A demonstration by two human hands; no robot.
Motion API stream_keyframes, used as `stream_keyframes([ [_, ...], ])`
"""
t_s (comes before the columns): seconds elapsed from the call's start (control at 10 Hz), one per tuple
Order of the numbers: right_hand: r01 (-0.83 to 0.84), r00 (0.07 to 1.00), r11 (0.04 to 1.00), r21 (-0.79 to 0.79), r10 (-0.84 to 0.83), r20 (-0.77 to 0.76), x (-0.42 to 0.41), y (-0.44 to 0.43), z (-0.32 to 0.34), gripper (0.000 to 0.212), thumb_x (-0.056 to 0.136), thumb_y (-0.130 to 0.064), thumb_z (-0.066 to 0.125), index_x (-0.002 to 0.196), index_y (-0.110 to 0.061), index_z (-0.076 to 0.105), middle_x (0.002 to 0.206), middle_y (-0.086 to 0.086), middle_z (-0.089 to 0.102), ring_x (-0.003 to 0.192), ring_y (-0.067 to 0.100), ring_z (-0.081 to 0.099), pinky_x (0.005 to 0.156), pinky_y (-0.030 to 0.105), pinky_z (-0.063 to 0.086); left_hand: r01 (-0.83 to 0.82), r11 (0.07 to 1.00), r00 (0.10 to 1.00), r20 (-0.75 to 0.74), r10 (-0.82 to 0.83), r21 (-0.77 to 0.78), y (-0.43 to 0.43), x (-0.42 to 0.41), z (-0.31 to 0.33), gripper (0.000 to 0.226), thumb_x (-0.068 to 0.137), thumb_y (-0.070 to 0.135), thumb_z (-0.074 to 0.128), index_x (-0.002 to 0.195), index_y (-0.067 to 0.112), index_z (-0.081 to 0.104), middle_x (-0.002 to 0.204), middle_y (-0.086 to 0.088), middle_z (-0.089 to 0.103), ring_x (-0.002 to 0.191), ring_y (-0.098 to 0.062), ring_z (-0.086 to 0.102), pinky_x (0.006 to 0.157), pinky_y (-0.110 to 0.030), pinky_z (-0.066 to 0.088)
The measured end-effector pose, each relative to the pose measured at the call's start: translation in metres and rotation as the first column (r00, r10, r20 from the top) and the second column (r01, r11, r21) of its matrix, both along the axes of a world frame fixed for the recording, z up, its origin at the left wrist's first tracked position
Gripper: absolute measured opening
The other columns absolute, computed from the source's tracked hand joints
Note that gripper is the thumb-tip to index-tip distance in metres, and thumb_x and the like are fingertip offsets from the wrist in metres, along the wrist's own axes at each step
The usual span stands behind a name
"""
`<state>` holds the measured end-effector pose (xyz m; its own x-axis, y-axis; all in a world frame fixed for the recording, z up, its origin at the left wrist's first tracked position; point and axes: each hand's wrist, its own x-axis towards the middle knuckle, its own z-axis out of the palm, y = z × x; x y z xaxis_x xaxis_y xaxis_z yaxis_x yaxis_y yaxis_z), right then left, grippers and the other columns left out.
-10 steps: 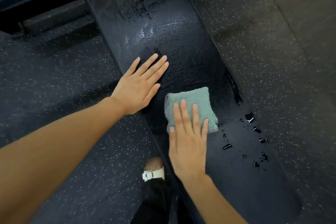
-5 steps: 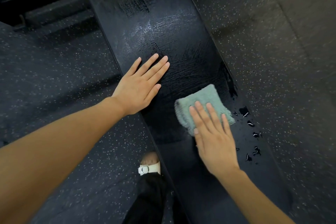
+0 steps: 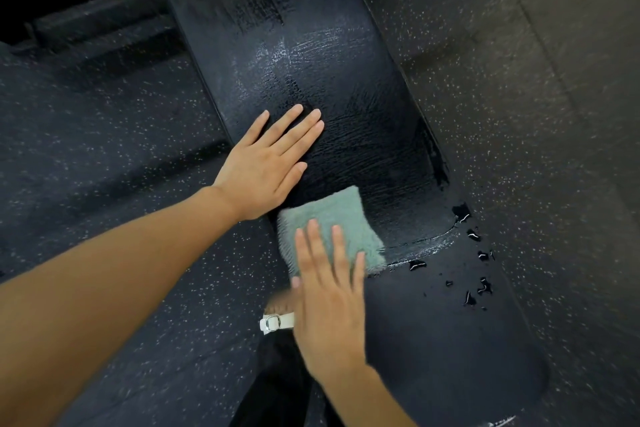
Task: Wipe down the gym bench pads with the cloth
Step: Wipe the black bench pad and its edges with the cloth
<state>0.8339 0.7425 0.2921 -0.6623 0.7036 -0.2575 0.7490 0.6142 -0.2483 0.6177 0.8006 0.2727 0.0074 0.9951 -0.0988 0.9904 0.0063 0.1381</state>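
My right hand (image 3: 329, 308), fingers flat, has swept the cloth (image 3: 334, 215) back left across the bench (image 3: 346, 80). My left hand (image 3: 268, 166) stays flat, bracing. The droplets (image 3: 484, 286) at near right remain unwiped.

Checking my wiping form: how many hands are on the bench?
2. The left hand lies flat on the pad, just beyond the cloth; the right hand presses the cloth with straight fingers. No other hands show.
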Motion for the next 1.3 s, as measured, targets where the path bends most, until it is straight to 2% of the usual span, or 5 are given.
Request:
stream_keyframes([
  [0.2, -0.157, 0.988, 0.987, -0.020, 0.157, -0.008, 0.015, 0.012, 0.001, 0.058, 0.102, -0.031, 0.028, 0.158, -0.025, 0.017, 0.164, -0.009, 0.015, 0.152, 0.017, 0.012, 0.117, 0.045, 0.017, 0.031, 1.000, 0.999, -0.009, -0.031, -0.003, -0.001, -0.001, 0.000, 0.058, 0.104, 0.036, 0.015, 0.158, 0.016, 0.015, 0.165, 0.001, 0.011, 0.153, -0.022, 0.007, 0.122, -0.046, 0.005],
  [0.5, 0.102, 0.995, 0.995, 0.011, -0.102, -0.009, 0.061, 0.078, -0.003, 0.054, 0.104, -0.029, 0.021, 0.158, -0.024, 0.017, 0.165, -0.009, 0.012, 0.153, 0.015, 0.004, 0.121, 0.044, 0.008, 0.047, 0.999, 0.999, 0.007, -0.047, -0.004, -0.004, 0.000, 0.000, 0.058, 0.104, 0.037, 0.015, 0.158, 0.016, 0.014, 0.165, 0.002, 0.010, 0.153, -0.022, 0.005, 0.123, -0.046, 0.004],
  [0.7, 0.239, 0.969, 0.970, -0.031, -0.241, -0.058, 0.028, 0.046, -0.002, 0.055, 0.104, -0.032, 0.017, 0.158, -0.023, 0.012, 0.165, -0.010, 0.007, 0.153, 0.016, -0.005, 0.122, 0.048, 0.003, 0.042, 0.999, 0.999, 0.013, -0.042, 0.002, -0.005, 0.003, 0.000, 0.058, 0.104, 0.036, 0.016, 0.158, 0.016, 0.015, 0.165, 0.001, 0.011, 0.153, -0.022, 0.007, 0.123, -0.047, 0.005],
  [1.1, -0.274, 0.962, 0.962, 0.011, 0.274, -0.017, 0.034, 0.029, -0.002, 0.056, 0.101, -0.030, 0.030, 0.157, -0.024, 0.022, 0.164, -0.008, 0.017, 0.152, 0.019, 0.014, 0.118, 0.045, 0.018, 0.008, 1.000, 1.000, -0.005, -0.008, 0.004, -0.010, 0.017, 0.001, 0.057, 0.104, 0.034, 0.017, 0.158, 0.015, 0.014, 0.165, 0.001, 0.010, 0.153, -0.023, 0.005, 0.122, -0.048, 0.008],
  [1.3, -0.154, 0.987, 0.988, 0.015, 0.155, -0.032, 0.073, 0.073, -0.004, 0.054, 0.103, -0.029, 0.026, 0.157, -0.023, 0.022, 0.164, -0.009, 0.018, 0.152, 0.016, 0.011, 0.120, 0.044, 0.015, -0.016, 1.000, 1.000, -0.011, 0.016, -0.004, -0.011, 0.028, 0.001, 0.057, 0.104, 0.034, 0.017, 0.158, 0.015, 0.015, 0.165, 0.001, 0.010, 0.153, -0.023, 0.006, 0.123, -0.048, 0.007],
])
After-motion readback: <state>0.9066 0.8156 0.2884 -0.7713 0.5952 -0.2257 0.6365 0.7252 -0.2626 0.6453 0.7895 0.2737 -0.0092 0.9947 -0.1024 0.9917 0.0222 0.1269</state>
